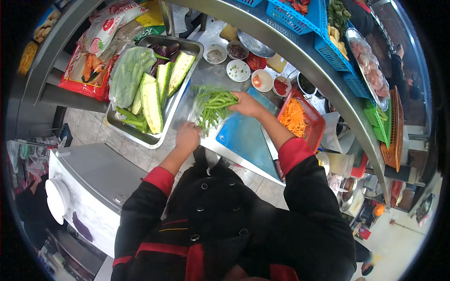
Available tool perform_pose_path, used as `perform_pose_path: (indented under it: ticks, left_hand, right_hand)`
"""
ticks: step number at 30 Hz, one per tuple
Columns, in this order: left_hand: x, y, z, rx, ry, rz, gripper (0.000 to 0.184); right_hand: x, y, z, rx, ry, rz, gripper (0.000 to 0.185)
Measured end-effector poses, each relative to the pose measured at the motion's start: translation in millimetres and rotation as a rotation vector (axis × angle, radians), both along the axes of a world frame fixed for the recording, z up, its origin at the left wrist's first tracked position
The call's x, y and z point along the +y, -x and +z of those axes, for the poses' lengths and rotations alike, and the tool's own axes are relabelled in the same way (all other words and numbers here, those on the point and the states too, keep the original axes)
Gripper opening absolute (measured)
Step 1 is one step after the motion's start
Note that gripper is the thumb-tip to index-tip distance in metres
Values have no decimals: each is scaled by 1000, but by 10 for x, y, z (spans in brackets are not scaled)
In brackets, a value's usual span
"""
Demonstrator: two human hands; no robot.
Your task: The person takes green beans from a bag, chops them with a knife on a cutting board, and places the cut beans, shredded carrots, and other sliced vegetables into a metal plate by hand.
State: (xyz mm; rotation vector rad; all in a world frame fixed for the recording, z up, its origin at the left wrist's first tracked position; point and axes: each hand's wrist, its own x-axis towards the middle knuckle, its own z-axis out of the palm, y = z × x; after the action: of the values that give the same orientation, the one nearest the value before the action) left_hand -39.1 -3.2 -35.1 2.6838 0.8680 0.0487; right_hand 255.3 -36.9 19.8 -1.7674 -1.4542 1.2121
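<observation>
Cut green beans (pixel 216 104) lie in and on a clear plastic bag (pixel 199 100) at the metal counter's left part. My right hand (pixel 246 104) is closed around the right end of a bunch of the beans. My left hand (pixel 188 135) is closed at the bag's near left side, its fingers pinching the plastic. Beside the beans is a blue cutting board (pixel 248 136), and a knife (pixel 272 151) rests along its right edge. To the left stands a metal tray (pixel 164 140) with halved zucchini (pixel 151 107), eggplants (pixel 161 50) and a bag of green vegetables (pixel 130 77).
Small bowls (pixel 238 70) of chopped ingredients stand behind the board. A red basket (pixel 315 122) of shredded carrot (pixel 293 117) is on the right. A metal shelf edge (pixel 323 70) arches overhead, carrying blue baskets (pixel 293 16). A white chest (pixel 101 182) stands at left.
</observation>
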Motion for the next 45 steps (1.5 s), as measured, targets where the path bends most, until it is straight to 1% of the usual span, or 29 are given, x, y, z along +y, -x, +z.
perform_pose_path:
  ticks: [1,3,5,6,7,8,9,11,12,14,15,16,18,19,20,21,22,23,24,27,30,32,34,36,38,39,41,43,45]
  left_hand:
    - [34,-9,26,23,39,47,15]
    - [87,-27,80,49,78,91,17]
    - [116,-64,146,89,226,191,31]
    - [99,-83,208,85,226,185,31]
    - [79,-101,275,-119,186,216,36]
    - [76,-129,341,-324,146,245,42]
    - [84,-189,489,-330,148,240,42]
    - [67,-379,797,-604,478,313,47]
    - [52,-500,836,-605,482,305,47]
    - [60,-789,910,-852,1151,295,48]
    - [99,-910,1022,-825,1352,298,46]
    - [168,-1030,971,-817,1358,282,46]
    - [251,-1217,915,-586,1304,133,46]
    - [193,-1322,976,-406,1249,108,39]
    - [163,-1401,968,-393,1251,95,39]
    - [132,-1499,934,-252,1041,-96,38]
    - [81,-1588,871,-115,823,-282,37]
    - [13,-1648,691,-288,669,-310,36]
    - [-19,-1712,633,-277,670,-330,36]
    - [70,-1897,421,-232,934,136,38]
    - [-2,-1871,365,-330,919,81,41]
    - [-50,-1847,405,-291,935,51,45]
    - [-134,-1838,530,-256,949,18,50]
    - [-300,-1812,689,-278,942,-53,44]
    - [-481,-1773,749,-208,973,-113,44]
    - [-558,-1764,764,-138,1005,-170,45]
    - [-690,-1753,648,-188,1094,-90,46]
    - [-757,-1710,600,-241,1174,4,47]
    - [-774,-1664,570,-317,1056,182,48]
  right_hand:
    - [-36,27,102,144,-12,-14,37]
    - [-116,88,351,103,-1,36,39]
    - [-214,164,545,63,15,75,41]
    - [-239,197,620,211,20,3,40]
    - [-271,196,669,356,22,-69,38]
    - [-322,171,697,349,19,-75,38]
    - [-379,151,719,368,37,-124,35]
    - [-516,114,719,386,57,-180,31]
    - [-603,80,671,497,67,-181,30]
    - [-807,31,611,602,70,-198,28]
    - [-928,24,589,548,129,-221,29]
    - [-1044,8,561,495,188,-245,30]
    - [-1305,-36,518,345,204,-266,30]
    - [-1437,-39,504,209,157,-321,32]
    - [-1542,-50,484,73,111,-377,34]
    - [-1628,-84,433,77,108,-395,34]
    - [-1719,-123,343,-82,107,-385,38]
    - [-1813,-151,247,-240,110,-375,42]
    - [-1912,-163,107,-235,111,-397,42]
    - [-2116,-138,-366,-298,116,-493,48]
    - [-2246,-59,-510,-340,19,-606,58]
    - [-2215,8,-240,-642,-145,-603,68]
    - [-2174,-4,-40,-687,-238,-607,70]
    - [-2140,-14,261,-737,-324,-607,73]
    - [-2087,-14,609,82,-220,-722,63]
    - [-2081,-102,484,83,-220,-727,63]
    - [-2083,-283,117,476,-174,-730,55]
    - [-2169,-287,106,533,-134,-708,50]
    - [-2314,-277,109,588,-95,-685,45]
